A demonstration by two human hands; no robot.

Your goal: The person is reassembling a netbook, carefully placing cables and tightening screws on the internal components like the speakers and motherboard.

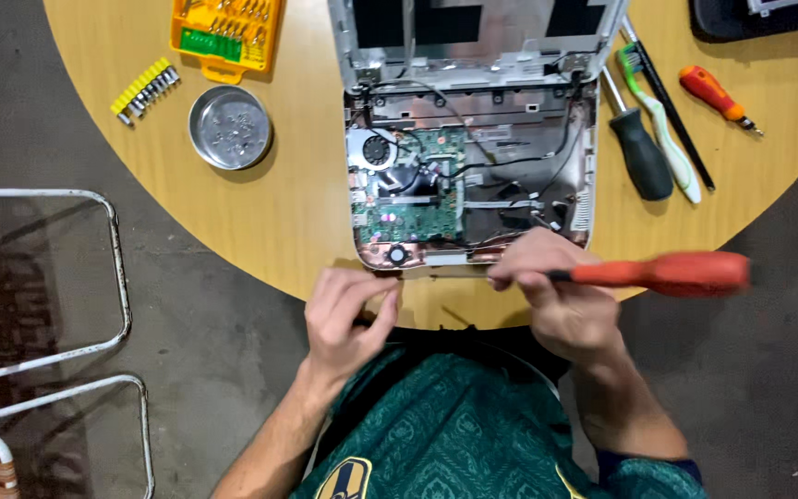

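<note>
we find the right hand (556, 296) closed on an orange-handled screwdriver (667, 273), long axis along the surface's near edge, tip leftward. the opened laptop (468, 176) lies just beyond; left hand (348, 319) loosely curled, seemingly empty.

My right hand (556, 296) grips orange-handled screwdriver (667, 273), handle pointing to right, at near edge of opened laptop (468, 166). My left hand (348, 319) beside it, fingers curled, thumb and fingertips pinched together; cannot tell if something small is between them. Laptop base open: green circuit board (413, 199), small fan (378, 151), black cables. On round wooden table (270, 212): metal dish (229, 127), yellow bit holder (144, 89), orange bit case (227, 35). Right of laptop: black-handled screwdriver (641, 152), green-white toothbrush (662, 125), small orange screwdriver (715, 96).
</note>
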